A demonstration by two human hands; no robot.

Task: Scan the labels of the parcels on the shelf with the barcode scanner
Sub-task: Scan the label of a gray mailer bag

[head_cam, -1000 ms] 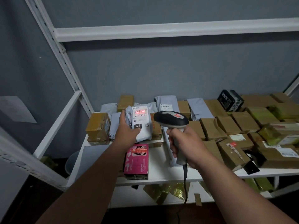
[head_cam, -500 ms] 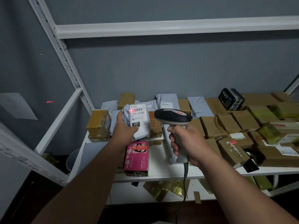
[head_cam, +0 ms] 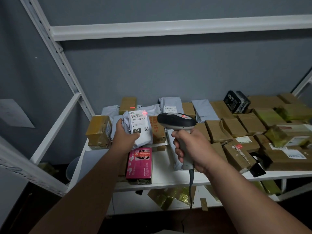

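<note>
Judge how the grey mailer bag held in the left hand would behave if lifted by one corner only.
The grey mailer bag would probably sag: its wrinkled film looks soft where the left hand grips it. It seems light, since one hand holds it tilted up. The glossy film may be slippery.

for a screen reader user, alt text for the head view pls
A left hand holds up a grey mailer parcel while the right hand aims a barcode scanner, red light at its label's edge, above a white shelf crowded with parcels.
</note>
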